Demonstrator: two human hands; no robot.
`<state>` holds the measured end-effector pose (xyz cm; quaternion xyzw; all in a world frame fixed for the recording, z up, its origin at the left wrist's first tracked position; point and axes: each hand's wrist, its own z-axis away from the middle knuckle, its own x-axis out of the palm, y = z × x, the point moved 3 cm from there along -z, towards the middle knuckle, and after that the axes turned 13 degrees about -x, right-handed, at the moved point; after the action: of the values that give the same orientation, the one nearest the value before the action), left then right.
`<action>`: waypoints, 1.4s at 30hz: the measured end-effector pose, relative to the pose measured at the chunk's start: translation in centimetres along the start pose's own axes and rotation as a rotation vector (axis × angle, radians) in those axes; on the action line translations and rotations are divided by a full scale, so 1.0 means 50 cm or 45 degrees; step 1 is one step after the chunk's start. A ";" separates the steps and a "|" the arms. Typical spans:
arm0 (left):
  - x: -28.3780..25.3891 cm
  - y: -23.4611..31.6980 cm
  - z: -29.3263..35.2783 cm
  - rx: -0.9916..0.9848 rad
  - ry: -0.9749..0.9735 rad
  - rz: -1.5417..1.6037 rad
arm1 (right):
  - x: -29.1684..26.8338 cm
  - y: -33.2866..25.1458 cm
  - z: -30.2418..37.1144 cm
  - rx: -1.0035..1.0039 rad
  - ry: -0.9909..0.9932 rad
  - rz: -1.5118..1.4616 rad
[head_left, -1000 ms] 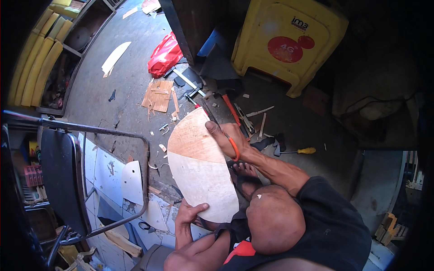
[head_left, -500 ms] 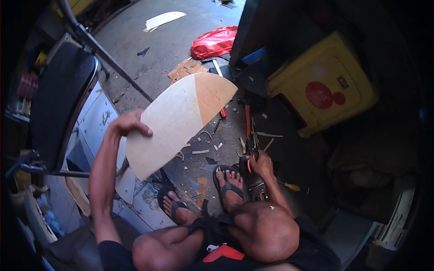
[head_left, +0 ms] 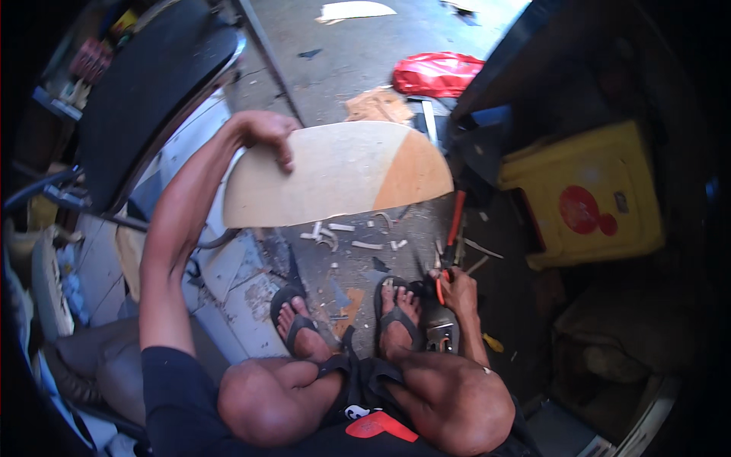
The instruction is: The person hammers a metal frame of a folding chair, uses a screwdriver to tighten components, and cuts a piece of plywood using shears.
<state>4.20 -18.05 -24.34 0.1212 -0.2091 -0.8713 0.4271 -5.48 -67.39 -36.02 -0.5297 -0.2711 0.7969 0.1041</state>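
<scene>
My left hand grips the upper left edge of a thin half-oval plywood panel, with the thumb on its face. Pale over most of its surface, the panel has a browner section at its right end and is held up above the floor, its straight edge towards me. Low on the right, beside my right foot, my right hand is closed round the orange handles of what look like pliers; their jaws are blurred. A long red-orange handle lies just beyond that hand, its head hard to make out.
Wood offcuts litter the floor before my sandalled feet. A yellow plastic stool lies tipped over at right. At left stands a black-padded metal chair. Farther off are a red plastic bundle and a brown board piece.
The plywood panel has turned clockwise, its straight edge now nearly level. My left hand has moved up with it. The right hand stays low with the pliers, while the whole view has shifted.
</scene>
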 end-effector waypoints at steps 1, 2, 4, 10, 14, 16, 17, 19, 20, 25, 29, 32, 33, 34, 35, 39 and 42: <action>-0.003 -0.003 -0.007 -0.022 -0.016 -0.003 | -0.005 -0.013 -0.011 0.019 -0.069 0.027; -0.007 -0.005 -0.007 -0.012 -0.032 0.018 | -0.006 -0.026 -0.021 -0.038 -0.060 0.045; -0.010 -0.022 -0.003 0.002 -0.054 0.039 | 0.000 -0.058 -0.034 -0.098 -0.051 0.050; -0.009 -0.034 0.004 0.052 -0.031 0.084 | 0.014 -0.093 -0.047 -0.093 -0.033 -0.138; 0.009 -0.057 -0.026 0.257 0.322 0.289 | 0.008 -0.148 -0.051 -0.143 0.115 -0.301; 0.097 -0.038 -0.038 0.461 0.447 0.697 | -0.003 -0.175 -0.063 -0.131 0.223 -0.424; 0.145 -0.044 -0.044 0.570 0.514 0.932 | 0.002 -0.193 -0.073 -0.127 0.231 -0.512; 0.226 -0.041 -0.067 0.616 0.439 1.120 | -0.014 -0.227 -0.091 -0.144 0.218 -0.519; 0.256 -0.041 -0.068 0.681 0.439 1.157 | -0.022 -0.253 -0.100 -0.169 0.185 -0.460; 0.353 -0.047 -0.050 0.695 0.553 1.203 | -0.031 -0.303 -0.120 -0.266 0.271 -0.373; 0.384 -0.047 -0.026 0.721 0.616 1.239 | -0.018 -0.309 -0.121 -0.328 0.302 -0.372; 0.386 -0.052 -0.016 0.730 0.609 1.271 | -0.015 -0.302 -0.122 -0.318 0.170 -0.403; 0.388 -0.051 -0.019 0.735 0.597 1.284 | -0.017 -0.296 -0.122 -0.307 0.130 -0.419; 0.391 -0.053 -0.022 0.736 0.580 1.296 | -0.018 -0.291 -0.121 -0.295 0.089 -0.435; 0.395 -0.055 -0.025 0.736 0.563 1.309 | -0.018 -0.288 -0.120 -0.306 0.119 -0.453; 0.407 -0.047 -0.021 0.735 0.549 1.339 | -0.039 -0.289 -0.115 -0.433 0.387 -0.364; 0.411 -0.062 -0.032 0.724 0.535 1.321 | -0.045 -0.290 -0.116 -0.591 0.560 -0.303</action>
<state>-9.78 -33.09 -27.87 0.2816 -0.3757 -0.4187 0.7773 -1.09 -54.50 -28.06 -0.6630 -0.4760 0.5632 0.1289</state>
